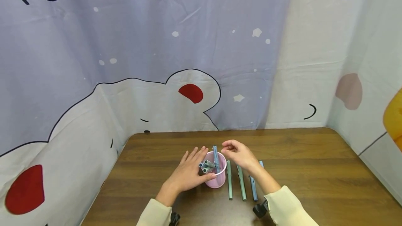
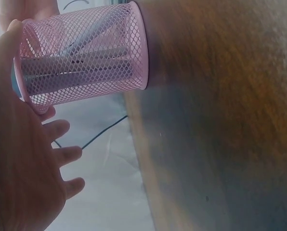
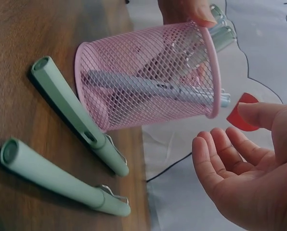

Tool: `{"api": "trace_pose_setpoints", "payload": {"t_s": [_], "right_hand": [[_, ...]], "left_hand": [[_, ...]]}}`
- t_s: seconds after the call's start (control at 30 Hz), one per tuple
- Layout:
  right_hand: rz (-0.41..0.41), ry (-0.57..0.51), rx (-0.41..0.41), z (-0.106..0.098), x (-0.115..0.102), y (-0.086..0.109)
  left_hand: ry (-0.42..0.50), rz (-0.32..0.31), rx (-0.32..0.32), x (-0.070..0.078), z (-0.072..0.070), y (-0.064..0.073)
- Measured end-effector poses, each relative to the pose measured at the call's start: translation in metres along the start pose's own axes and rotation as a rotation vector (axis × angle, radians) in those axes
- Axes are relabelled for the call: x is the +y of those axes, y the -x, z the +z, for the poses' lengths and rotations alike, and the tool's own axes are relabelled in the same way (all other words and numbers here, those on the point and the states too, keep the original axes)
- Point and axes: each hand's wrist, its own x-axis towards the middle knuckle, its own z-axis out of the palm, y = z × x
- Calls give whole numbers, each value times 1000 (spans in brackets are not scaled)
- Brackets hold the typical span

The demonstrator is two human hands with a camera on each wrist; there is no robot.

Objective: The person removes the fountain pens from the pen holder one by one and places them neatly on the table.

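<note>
A pink mesh pen cup (image 1: pixel 216 182) stands upright on the table. Inside it, a blue pen (image 1: pixel 215 156) leans at the right side, while several pens with green and blue ends (image 1: pixel 207 167) slant left. My left hand (image 1: pixel 187 173) spreads around the cup's left side, its fingers straight and thumb at the near rim. Just right of the upright blue pen's top, my right hand (image 1: pixel 239 154) hovers with loosely bent fingers and nothing between them. In the right wrist view, a gap separates its fingertips from the blue pen's end (image 3: pixel 224 99).
Two green pens (image 1: pixel 230 180) (image 1: pixel 242 183) lie on the wooden table (image 1: pixel 298 170) right of the cup. A blue pen (image 1: pixel 253 189) lies beside them, and another blue end (image 1: pixel 261 163) shows past the right wrist. A printed curtain (image 1: pixel 150 44) hangs behind the table.
</note>
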Motion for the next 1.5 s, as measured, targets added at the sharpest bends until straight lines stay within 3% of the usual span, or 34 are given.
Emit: {"api": "trace_pose_setpoints", "payload": {"t_s": [0.4, 0.83, 1.5], "right_hand": [[-10, 72, 52, 15, 1, -7], [-8, 75, 34, 20, 2, -11], [-9, 99, 39, 28, -5, -14]], "left_hand": [[19, 22, 8, 1, -1, 0], [31, 4, -10, 3, -3, -1], [44, 25, -10, 1, -1, -2]]}}
